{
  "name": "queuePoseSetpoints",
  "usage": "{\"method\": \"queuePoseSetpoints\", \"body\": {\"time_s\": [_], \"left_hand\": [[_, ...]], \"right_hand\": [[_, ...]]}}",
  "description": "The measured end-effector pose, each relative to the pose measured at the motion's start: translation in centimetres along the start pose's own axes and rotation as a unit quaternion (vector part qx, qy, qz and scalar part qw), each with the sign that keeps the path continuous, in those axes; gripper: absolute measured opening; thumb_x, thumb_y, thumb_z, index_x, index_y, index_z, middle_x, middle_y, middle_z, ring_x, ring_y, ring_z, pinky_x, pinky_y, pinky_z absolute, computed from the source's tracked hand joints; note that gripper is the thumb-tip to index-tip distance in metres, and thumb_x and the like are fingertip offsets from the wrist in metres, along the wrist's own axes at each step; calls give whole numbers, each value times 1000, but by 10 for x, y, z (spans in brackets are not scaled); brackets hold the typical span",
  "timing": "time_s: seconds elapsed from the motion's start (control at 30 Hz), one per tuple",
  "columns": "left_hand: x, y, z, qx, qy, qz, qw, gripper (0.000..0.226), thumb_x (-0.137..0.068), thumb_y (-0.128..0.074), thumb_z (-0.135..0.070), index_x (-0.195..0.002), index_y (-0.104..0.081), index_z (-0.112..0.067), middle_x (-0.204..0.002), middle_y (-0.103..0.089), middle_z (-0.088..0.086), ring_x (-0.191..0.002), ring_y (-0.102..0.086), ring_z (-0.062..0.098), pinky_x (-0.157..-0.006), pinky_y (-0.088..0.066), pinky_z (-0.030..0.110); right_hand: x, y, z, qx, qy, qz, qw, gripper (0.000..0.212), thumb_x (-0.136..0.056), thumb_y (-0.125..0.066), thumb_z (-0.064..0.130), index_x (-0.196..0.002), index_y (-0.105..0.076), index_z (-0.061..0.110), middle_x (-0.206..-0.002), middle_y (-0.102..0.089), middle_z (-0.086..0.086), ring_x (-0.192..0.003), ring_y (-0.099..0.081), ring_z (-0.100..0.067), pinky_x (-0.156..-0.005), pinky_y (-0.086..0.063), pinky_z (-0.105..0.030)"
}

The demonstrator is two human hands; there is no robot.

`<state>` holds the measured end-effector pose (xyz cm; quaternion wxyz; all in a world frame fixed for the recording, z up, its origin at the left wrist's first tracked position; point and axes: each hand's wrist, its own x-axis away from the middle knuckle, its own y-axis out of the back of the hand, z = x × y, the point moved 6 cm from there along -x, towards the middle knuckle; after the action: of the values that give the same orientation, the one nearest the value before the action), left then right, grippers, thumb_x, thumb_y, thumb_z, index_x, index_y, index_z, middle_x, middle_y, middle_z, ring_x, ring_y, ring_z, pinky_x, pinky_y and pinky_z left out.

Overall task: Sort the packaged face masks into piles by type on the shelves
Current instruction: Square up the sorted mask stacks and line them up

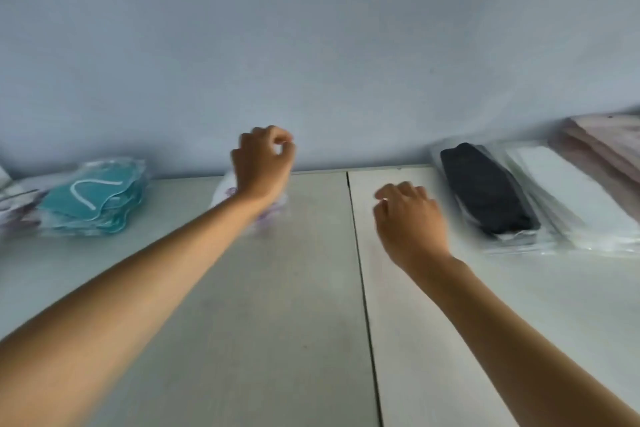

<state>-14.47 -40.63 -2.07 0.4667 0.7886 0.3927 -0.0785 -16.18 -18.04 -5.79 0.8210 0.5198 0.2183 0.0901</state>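
On the white shelf top [277, 288] lie piles of packaged masks. A teal pile [100, 201] sits at the left. A white pack with purple print [225, 192] lies mostly hidden under my left hand [263, 163], which hovers above it with fingers curled and nothing visibly held. A black pile [485, 191] lies at the right, then a white pile [568, 191] and a pink pile [606, 142]. My right hand [408, 215] hangs over the bare shelf left of the black pile, fingers loosely curled and empty.
A pale blue wall [311, 45] runs right behind the shelf. A dark seam [360, 270] splits the shelf top into two panels. Another pack with purple print [17, 204] peeks in at the far left edge.
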Motion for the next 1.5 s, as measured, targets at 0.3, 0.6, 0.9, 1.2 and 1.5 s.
{"method": "queuePoseSetpoints", "body": {"time_s": [0.3,0.6,0.9,1.2,1.5], "left_hand": [[-2,13,129,-17,248,196,948,35,-87,-47,-33,-97,-65,-4,-106,-64,23,-93,-62,34,-73,-49,33],[10,15,123,165,369,327,854,10,-85,-58,-7,-76,-53,-8,-72,-54,9,-62,-53,23,-57,-48,26],[60,26,57,389,227,204,869,15,-75,-55,-2,-80,-52,-16,-66,-55,1,-56,-54,16,-50,-40,21],[118,22,-47,582,6,119,805,70,-58,-45,5,-125,-43,-14,-104,-61,-3,-90,-56,8,-75,-45,15],[140,-5,-48,579,68,142,800,106,-46,-52,-23,-148,-24,-25,-131,-53,10,-111,-56,11,-98,-41,23]], "right_hand": [[-51,-80,117,-206,-106,155,960,44,-99,-35,36,-111,-60,1,-114,-64,-18,-106,-58,-32,-81,-42,-30],[-41,-97,113,-328,-196,230,895,18,-73,-72,8,-67,-56,4,-62,-49,-10,-64,-52,-24,-59,-40,-27],[18,-64,71,-532,-159,129,822,65,-70,-78,15,-120,-38,20,-120,-52,-11,-103,-61,-29,-86,-55,-44],[54,30,5,-572,7,-53,819,72,-73,-55,-26,-129,-37,16,-100,-64,6,-86,-64,-6,-68,-54,-20],[70,-4,-32,-569,-31,82,817,94,-67,-80,-6,-142,-29,18,-130,-53,-7,-118,-57,-21,-95,-52,-33]]}}
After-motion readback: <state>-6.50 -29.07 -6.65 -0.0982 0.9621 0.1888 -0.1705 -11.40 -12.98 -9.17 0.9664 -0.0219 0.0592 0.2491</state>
